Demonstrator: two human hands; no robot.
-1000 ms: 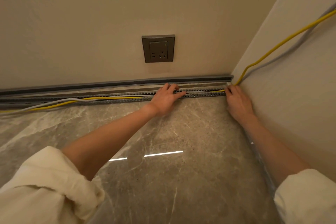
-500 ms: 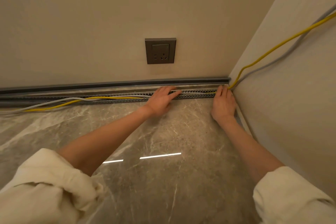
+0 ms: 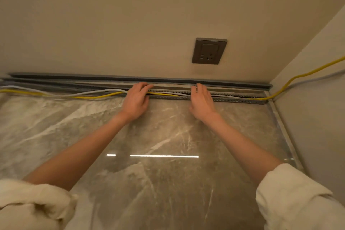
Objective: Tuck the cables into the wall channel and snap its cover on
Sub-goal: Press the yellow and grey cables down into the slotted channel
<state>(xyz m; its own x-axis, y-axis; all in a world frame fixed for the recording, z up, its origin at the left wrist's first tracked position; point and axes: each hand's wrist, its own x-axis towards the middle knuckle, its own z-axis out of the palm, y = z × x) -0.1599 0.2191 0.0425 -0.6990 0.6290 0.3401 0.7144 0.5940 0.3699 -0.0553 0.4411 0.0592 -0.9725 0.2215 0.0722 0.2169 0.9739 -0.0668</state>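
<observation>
A grey slotted wall channel [image 3: 239,100] runs along the floor at the foot of the wall. A yellow cable [image 3: 93,97] and a white cable [image 3: 89,93] lie inside it on the right and bulge out over the floor on the left. My left hand [image 3: 136,99] rests palm down with its fingers bent over both cables at the channel. My right hand [image 3: 202,101] does the same a little to the right, below the socket. A long grey strip [image 3: 74,77] lies against the wall behind the channel.
A grey wall socket [image 3: 209,51] sits above my right hand. The side wall [image 3: 308,117] closes the corner on the right, where the yellow cable climbs up it. Glossy marble floor [image 3: 168,173] stretches toward me. Rolled cream sleeves fill the bottom corners.
My right hand has left the corner and slid left along the channel to below the socket. My left hand has also shifted left. The view has turned left.
</observation>
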